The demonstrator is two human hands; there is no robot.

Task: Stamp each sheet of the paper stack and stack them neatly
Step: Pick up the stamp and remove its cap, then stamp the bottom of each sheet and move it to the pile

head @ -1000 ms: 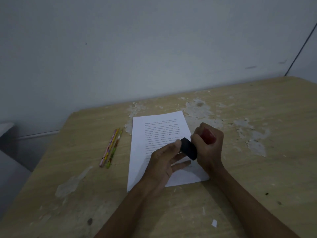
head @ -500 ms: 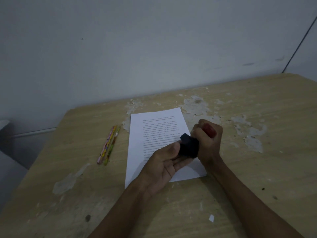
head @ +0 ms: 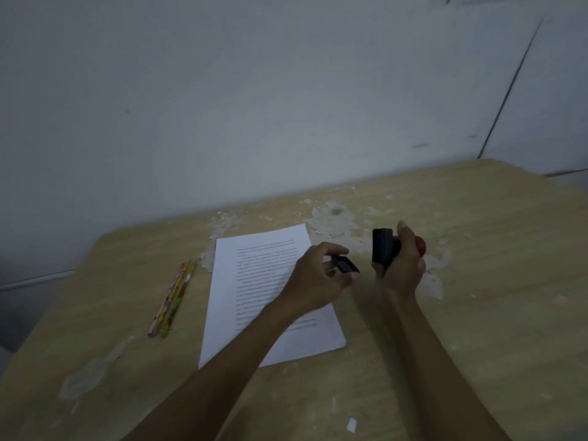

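My right hand [head: 401,268] grips the black block stamp with its red knob [head: 385,249]; my left hand [head: 321,275] pinches its small black cap [head: 345,265]. The white printed paper stack [head: 254,281] lies left of the stamp, under my left hand, long axis running away from me.

Light dim and bluish-grey throughout, source not in view; faint soft shadows under my forearms on the table [head: 477,313]; no glare; my left hand [head: 315,278] slightly motion-blurred; printed lines on the paper [head: 254,281] too soft to read; wide-angle bending of the table's edges toward the frame's borders.
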